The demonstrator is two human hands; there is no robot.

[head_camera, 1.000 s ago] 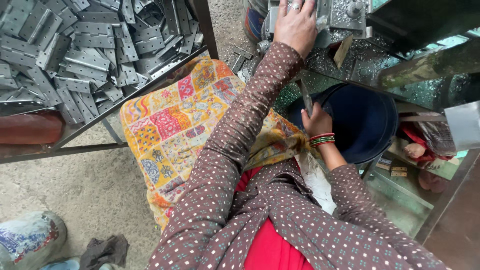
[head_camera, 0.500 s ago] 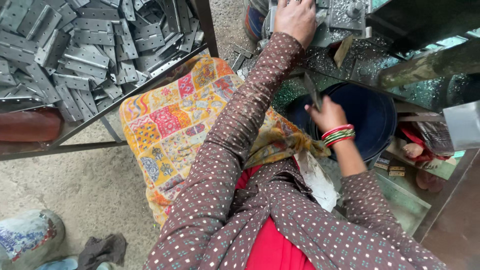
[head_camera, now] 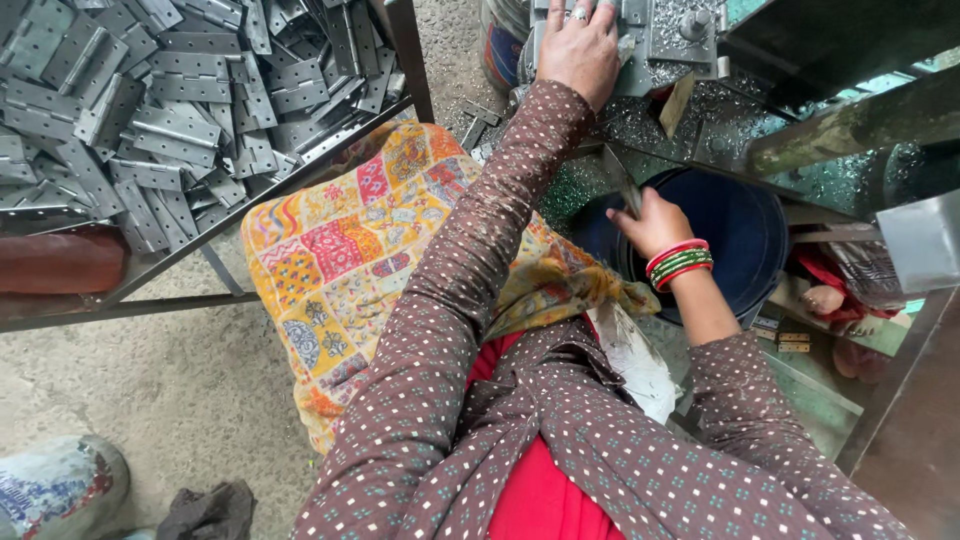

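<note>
At top centre, a metal press plate (head_camera: 640,30) is pressed by the flat, open left hand (head_camera: 580,50); a grey metal strip (head_camera: 622,180) is gripped by the right hand (head_camera: 655,222) over a dark bucket (head_camera: 740,230), with hinge plates (head_camera: 150,90) heaped upper left above a concrete floor (head_camera: 150,400).

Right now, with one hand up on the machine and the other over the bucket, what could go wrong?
The left hand rests on the metal machine block, so fingers could get pinched. The right hand holds a thin metal piece above the dark bucket; its edge might cut. Metal shavings nearby could prick skin.
</note>
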